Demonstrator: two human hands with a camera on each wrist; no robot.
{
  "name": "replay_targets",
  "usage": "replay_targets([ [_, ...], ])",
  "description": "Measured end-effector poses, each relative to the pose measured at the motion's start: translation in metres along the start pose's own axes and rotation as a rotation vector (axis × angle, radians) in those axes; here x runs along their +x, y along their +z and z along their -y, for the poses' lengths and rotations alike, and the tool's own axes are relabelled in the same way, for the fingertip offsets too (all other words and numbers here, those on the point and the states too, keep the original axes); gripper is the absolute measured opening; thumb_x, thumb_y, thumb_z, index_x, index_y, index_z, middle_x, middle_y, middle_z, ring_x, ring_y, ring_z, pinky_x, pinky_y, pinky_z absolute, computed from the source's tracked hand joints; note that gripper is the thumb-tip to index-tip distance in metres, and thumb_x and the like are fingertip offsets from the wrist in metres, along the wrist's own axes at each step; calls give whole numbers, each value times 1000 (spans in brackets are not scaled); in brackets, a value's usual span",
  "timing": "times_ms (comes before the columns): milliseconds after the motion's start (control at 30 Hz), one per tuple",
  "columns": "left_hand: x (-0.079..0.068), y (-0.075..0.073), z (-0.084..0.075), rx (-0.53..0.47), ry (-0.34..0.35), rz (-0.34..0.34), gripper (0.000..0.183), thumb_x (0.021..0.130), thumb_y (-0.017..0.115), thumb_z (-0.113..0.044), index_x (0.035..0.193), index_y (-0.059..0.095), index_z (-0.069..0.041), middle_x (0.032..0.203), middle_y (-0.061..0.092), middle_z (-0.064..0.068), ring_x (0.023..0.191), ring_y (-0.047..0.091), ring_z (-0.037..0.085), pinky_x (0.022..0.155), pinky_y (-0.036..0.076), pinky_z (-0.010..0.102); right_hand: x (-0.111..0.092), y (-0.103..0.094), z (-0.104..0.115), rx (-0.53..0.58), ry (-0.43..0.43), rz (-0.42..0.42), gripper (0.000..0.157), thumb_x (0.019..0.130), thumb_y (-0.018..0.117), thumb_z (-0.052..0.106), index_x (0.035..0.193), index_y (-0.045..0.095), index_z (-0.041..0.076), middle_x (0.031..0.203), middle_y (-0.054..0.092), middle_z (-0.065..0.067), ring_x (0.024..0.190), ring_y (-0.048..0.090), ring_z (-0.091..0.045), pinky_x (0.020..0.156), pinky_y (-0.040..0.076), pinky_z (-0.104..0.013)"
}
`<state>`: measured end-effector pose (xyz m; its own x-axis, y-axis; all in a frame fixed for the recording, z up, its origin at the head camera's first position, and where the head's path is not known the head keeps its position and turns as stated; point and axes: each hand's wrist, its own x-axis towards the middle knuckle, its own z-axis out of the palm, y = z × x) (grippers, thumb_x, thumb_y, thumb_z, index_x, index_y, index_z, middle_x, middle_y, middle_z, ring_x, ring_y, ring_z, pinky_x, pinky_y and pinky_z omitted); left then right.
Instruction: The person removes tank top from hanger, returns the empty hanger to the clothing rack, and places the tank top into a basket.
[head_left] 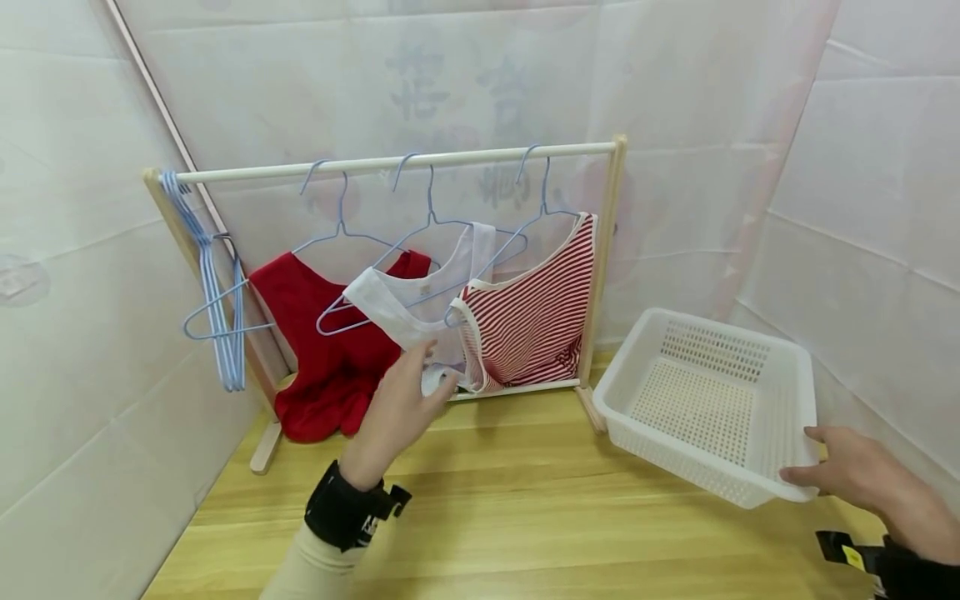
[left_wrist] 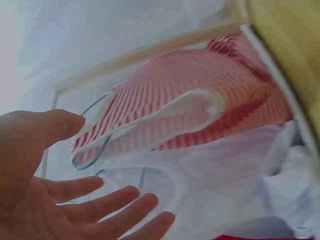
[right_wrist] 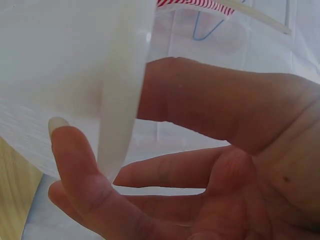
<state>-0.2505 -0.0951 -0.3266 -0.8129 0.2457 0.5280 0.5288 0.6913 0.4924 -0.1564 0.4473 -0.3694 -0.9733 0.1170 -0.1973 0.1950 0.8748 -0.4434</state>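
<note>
My left hand (head_left: 397, 408) is held out in front of the clothes rack, fingers spread and nothing in them. It is nearest to a white sleeveless top (head_left: 397, 304) and a red-and-white striped sleeveless top (head_left: 536, 317); in the left wrist view the striped top (left_wrist: 185, 110) hangs just beyond the fingertips. A red garment (head_left: 318, 333) hangs to the left. All three are on blue hangers. With its thumb and fingers, my right hand (head_left: 862, 471) grips the right rim of a white plastic basket (head_left: 682, 462). Nothing lies inside the basket.
The rack's white rail (head_left: 472, 157) runs between wooden posts. Several bare blue hangers (head_left: 228, 325) are bunched at its left end. The rack's foot (head_left: 266, 450) stands on the wood-grain table (head_left: 510, 525). Pale sheets (head_left: 877, 208) enclose the back and sides.
</note>
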Motion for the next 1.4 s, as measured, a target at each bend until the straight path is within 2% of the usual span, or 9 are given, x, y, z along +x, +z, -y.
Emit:
replay_targets([
  [133, 26, -13, -6, -34, 24, -1, 59, 98, 71, -29, 147, 51, -3, 142, 61, 19, 123, 65, 37, 102, 55, 55, -2, 1, 2, 18, 1, -1, 98, 83, 85, 28, 136, 29, -33, 106, 66, -35, 85, 72, -29, 72, 59, -49],
  [300, 51, -25, -18, -58, 17, -12, 53, 97, 70, -29, 142, 58, -3, 136, 66, 19, 116, 68, 36, 96, 58, 52, -3, 2, 3, 17, 0, -5, 100, 84, 84, 27, 137, 26, -35, 108, 64, -38, 85, 72, -30, 73, 59, -51],
  [567, 81, -26, -33, -51, 58, -22, 37, 97, 70, -23, 127, 69, -1, 121, 73, 18, 104, 70, 33, 91, 60, 46, -5, -2, 8, -11, -12, -25, 99, 84, 84, 27, 136, 28, -35, 109, 64, -39, 90, 70, -34, 76, 58, -54],
  [733, 92, -23, -38, -23, 58, 2, 32, 99, 68, -23, 121, 72, -1, 113, 74, 18, 94, 68, 30, 82, 60, 42, -8, -1, 9, 26, -20, -15, 93, 86, 82, 22, 137, 29, -34, 106, 67, -32, 90, 70, -30, 76, 59, -51],
  [933, 104, -20, -41, 32, 83, 11, 25, 102, 63, -18, 114, 76, 0, 98, 76, 16, 81, 66, 27, 67, 56, 36, -10, 1, 10, 54, -30, -17, 91, 86, 81, 21, 138, 29, -33, 107, 67, -31, 89, 71, -28, 76, 59, -50],
  [1100, 109, -19, -45, 58, 79, 5, 21, 101, 64, -13, 104, 79, 0, 94, 78, 15, 79, 68, 26, 65, 57, 35, -10, 2, 11, 50, -19, -12, 87, 87, 80, 20, 137, 32, -32, 105, 69, -28, 88, 71, -28, 75, 59, -49],
  [1400, 117, -19, -52, 155, 75, -41, 23, 99, 65, -14, 86, 82, -5, 74, 73, 10, 69, 60, 24, 56, 43, 31, -11, 2, 12, 24, -27, -17, 84, 87, 80, 19, 135, 34, -32, 102, 69, -26, 87, 71, -28, 75, 59, -50],
])
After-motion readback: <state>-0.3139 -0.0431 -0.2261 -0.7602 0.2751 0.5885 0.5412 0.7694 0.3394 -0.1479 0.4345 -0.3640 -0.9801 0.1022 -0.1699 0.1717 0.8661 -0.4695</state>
